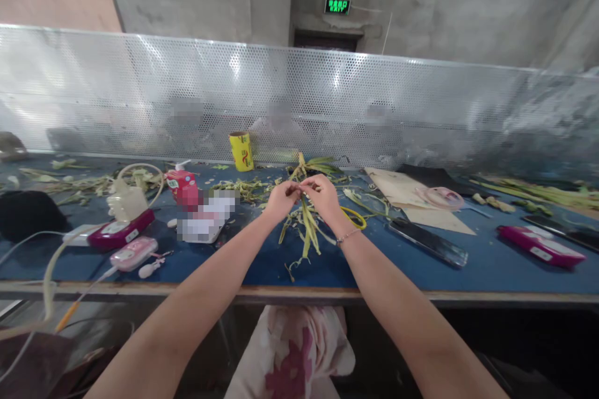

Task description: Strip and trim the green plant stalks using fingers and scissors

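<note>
Both hands meet above the middle of the blue table (491, 262). My left hand (279, 199) and my right hand (322, 196) pinch the top of a bunch of yellow-green leaf strips (309, 230), fingertips almost touching. The strips hang down from the fingers to the tabletop. A thin bracelet circles my right wrist. More green leaves (318, 167) lie just behind the hands.
A yellow can (241, 151) stands by the perforated metal screen (140, 93). A red carton (183, 187), pink devices (133, 254) with cables and a black object (28, 213) lie left. At right: a board (412, 196), a yellow ring (355, 217), a clear ruler-like bar (428, 242), a magenta device (540, 246).
</note>
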`<act>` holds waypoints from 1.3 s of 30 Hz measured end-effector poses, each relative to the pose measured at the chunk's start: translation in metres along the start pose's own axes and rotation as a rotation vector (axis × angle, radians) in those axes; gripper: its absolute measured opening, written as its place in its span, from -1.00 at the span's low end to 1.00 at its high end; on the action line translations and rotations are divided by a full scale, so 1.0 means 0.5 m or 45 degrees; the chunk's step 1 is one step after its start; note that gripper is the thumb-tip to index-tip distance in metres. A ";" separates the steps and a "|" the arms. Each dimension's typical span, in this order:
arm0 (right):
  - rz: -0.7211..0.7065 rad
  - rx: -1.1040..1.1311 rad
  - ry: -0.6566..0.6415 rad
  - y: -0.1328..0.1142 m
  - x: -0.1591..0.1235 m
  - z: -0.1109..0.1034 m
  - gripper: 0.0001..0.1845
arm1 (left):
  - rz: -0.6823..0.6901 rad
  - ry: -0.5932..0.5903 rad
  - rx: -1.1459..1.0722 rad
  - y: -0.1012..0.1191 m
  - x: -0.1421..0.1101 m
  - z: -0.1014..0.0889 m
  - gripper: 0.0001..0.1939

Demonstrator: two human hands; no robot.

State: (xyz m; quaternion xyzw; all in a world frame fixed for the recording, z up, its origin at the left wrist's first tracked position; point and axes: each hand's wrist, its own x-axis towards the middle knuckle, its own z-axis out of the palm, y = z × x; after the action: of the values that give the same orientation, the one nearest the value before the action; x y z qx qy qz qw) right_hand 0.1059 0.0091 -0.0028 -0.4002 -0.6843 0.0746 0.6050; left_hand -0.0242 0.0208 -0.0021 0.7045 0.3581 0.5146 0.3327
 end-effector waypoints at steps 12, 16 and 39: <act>0.148 0.081 0.035 0.029 0.001 -0.007 -0.83 | -0.051 -0.064 -0.067 -0.013 0.011 0.006 -0.97; 0.048 -0.029 0.046 0.024 -0.002 -0.008 -0.89 | -0.091 -0.013 -0.110 -0.024 0.015 0.003 -0.98; -0.067 -0.104 -0.157 0.018 -0.008 0.005 -0.88 | -0.043 0.101 0.010 -0.019 0.011 -0.008 -0.96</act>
State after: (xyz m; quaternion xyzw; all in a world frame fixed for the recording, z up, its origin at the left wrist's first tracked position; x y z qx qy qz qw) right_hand 0.1077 0.0135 -0.0120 -0.4009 -0.7332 0.0553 0.5465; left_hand -0.0282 0.0308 -0.0063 0.6787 0.3847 0.5350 0.3242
